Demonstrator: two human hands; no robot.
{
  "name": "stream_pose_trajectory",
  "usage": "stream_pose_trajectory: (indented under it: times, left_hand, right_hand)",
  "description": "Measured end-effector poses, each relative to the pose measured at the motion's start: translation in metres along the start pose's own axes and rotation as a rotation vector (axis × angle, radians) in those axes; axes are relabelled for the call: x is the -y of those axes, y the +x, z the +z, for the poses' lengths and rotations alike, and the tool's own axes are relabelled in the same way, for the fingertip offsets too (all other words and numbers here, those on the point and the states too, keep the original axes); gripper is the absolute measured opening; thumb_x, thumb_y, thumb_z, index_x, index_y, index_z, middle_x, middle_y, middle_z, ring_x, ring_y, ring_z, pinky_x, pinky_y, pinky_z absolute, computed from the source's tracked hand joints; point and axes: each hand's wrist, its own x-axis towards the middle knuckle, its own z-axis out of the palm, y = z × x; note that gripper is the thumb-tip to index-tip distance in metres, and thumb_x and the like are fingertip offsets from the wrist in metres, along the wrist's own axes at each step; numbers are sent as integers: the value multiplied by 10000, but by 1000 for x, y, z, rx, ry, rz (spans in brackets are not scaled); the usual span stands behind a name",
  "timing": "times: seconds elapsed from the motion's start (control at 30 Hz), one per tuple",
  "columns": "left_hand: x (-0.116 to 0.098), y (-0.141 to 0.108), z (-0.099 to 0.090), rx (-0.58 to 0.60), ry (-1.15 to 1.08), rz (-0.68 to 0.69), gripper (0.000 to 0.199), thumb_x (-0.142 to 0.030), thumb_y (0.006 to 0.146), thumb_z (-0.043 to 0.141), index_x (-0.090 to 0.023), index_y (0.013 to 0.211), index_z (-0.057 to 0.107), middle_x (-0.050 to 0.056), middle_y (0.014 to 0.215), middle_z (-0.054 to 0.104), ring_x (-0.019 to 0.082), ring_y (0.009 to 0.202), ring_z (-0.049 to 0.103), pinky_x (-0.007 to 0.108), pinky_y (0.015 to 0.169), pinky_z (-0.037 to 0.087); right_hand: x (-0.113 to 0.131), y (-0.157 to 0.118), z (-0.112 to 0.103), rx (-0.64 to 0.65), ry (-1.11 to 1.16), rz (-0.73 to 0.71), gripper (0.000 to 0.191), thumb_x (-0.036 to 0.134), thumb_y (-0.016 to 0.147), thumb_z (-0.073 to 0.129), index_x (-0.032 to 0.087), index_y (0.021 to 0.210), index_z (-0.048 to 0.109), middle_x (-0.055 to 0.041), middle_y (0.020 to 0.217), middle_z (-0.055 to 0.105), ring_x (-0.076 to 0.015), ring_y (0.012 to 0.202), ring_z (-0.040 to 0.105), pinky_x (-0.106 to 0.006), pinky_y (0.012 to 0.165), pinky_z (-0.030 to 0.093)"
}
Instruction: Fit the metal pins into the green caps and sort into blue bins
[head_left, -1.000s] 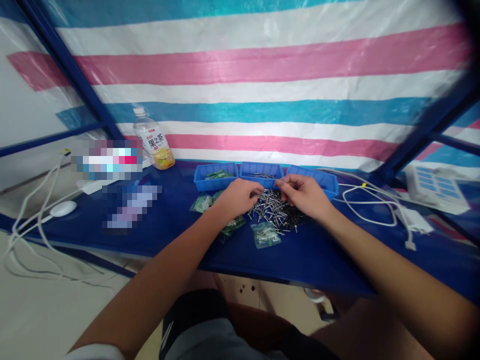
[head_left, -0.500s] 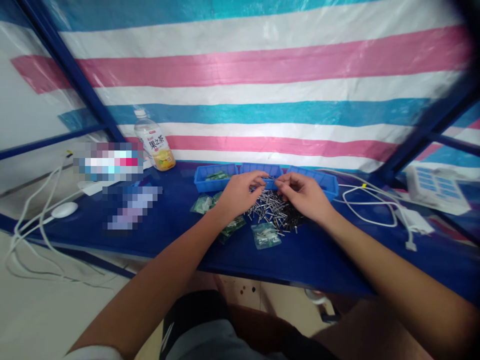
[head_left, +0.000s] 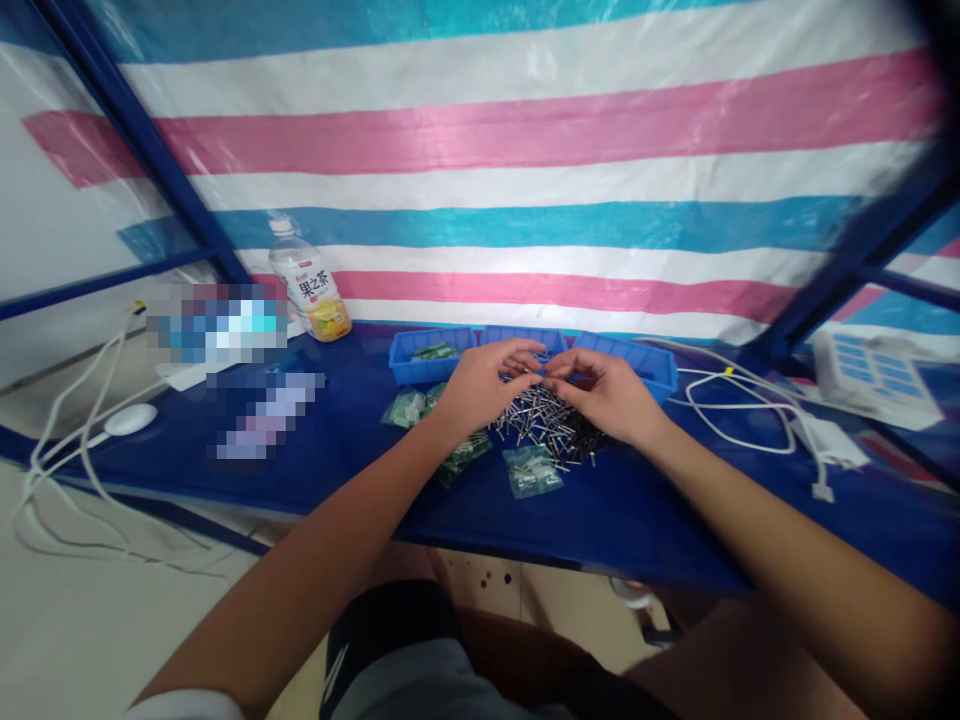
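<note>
Over a heap of thin silver metal pins (head_left: 544, 413), some of them dark, my two hands meet with their fingertips close together. My left hand (head_left: 491, 378) has its thumb and fingers curved toward the right hand; what they pinch is too small to make out. The fingers of my right hand (head_left: 600, 388) are bent to the thumb in a pinch, its contents hidden. Behind the hands stand a left blue bin (head_left: 405, 370) with green packets inside, a middle blue bin (head_left: 517, 335) and a right blue bin (head_left: 652, 368). A small clear bag of pins (head_left: 532, 472) lies in front of the heap.
Green-tinted packets (head_left: 409, 407) lie left of the heap, partly behind my left forearm. A drink bottle (head_left: 311, 285) stands at the back left. White cables (head_left: 750, 400) and a white power strip (head_left: 874, 385) lie to the right. A striped sheet (head_left: 487, 150) hangs behind the table.
My fingertips have come closer together and a little lower. My left thumb has shifted right toward the right fingers. The bins, heap and bags are unmoved.
</note>
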Motion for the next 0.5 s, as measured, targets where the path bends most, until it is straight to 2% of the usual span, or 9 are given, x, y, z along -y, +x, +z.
stream_pose_trajectory:
  times: [0.13,0.27,0.37,0.5]
  left_hand:
    - [0,-1,3,-3,-124,-59,454,-211,938,712,-246,1386,647,91,1253,783,229,1076,788,406,1004,658]
    - [1,-1,2,-54,-131,-75,513,-329,949,750,-240,1432,600,131,1338,746,238,1042,785,375,883,662]
    - [-3,-2,-2,-49,-49,-82,439,-407,993,699,-233,1392,637,115,1162,802,224,930,779,355,795,642]
    - [-9,-5,-3,94,-25,-109,430,-446,1066,560,-213,1416,648,73,931,822,182,721,750,328,708,617]
  right_hand:
    - [1,-2,2,40,51,-8,283,427,896,766,261,1107,677,-40,923,754,-217,839,706,-404,787,598]
    - [2,-2,1,49,37,-27,359,372,912,711,267,1253,668,-33,929,715,-209,824,668,-383,751,577]
    - [4,-1,-2,31,21,-45,356,345,925,684,266,1272,684,-32,930,701,-206,815,653,-375,727,558]
    - [3,0,-4,-56,-13,-33,295,365,936,702,251,1207,699,-45,919,732,-209,815,673,-378,721,556]
